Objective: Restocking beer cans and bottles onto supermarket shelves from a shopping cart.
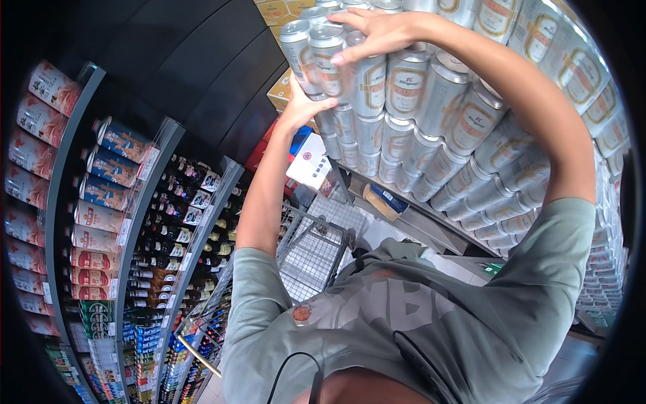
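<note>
A tall stack of silver beer cans (406,84), with gold-and-red labels, rises at the far side. My left hand (301,110) is at its left corner, thumb across the lower front of the corner beer cans (328,60) and fingers round their left side, partly hidden. Over the tops of the same row, my right hand (387,32) reaches in from the right with fingers spread; the index finger and thumb lie near the corner cans' lids. Whether its fingertips touch the cans I cannot tell.
Yellow cartons (279,91) stand behind the stack's left end. A white box (311,161) sits below my left hand, and a wire shopping cart (313,252) stands beneath it. Shelves of bottles and packs (161,229) line the left. The stack rests on a low shelf (420,225).
</note>
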Motion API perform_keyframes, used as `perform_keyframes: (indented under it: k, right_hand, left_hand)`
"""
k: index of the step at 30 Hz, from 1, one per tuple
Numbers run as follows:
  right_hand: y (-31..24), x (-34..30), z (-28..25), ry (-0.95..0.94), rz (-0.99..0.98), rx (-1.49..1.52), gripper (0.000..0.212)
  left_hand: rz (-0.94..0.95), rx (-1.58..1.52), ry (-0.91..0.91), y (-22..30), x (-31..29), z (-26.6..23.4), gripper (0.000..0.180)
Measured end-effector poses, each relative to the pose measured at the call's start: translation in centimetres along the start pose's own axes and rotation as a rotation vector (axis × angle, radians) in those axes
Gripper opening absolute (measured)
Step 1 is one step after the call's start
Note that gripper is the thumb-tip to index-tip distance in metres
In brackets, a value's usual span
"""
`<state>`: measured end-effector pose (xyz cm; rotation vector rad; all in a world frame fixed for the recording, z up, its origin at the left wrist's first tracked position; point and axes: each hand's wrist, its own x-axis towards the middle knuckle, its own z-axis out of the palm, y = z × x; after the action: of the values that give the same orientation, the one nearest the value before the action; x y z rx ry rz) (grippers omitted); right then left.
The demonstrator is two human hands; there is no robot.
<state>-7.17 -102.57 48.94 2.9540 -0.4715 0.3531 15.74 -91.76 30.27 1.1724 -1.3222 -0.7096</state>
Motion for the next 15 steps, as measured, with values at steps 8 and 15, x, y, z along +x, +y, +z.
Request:
perform_keyframes:
  k: [8,15]
  right_hand:
    - [1.3,-0.5,0.7,0.248,-0.327,-0.110,0.101]
    - [2.3,-2.5,-0.1,0.464,-0.220,0.369,0.041]
  left_hand:
    - [0.166,-0.086,0.111,-2.3,0.1,1.8,0.107]
    - [0.180,-0.024,0.133,-2.3,0.1,1.5,0.107]
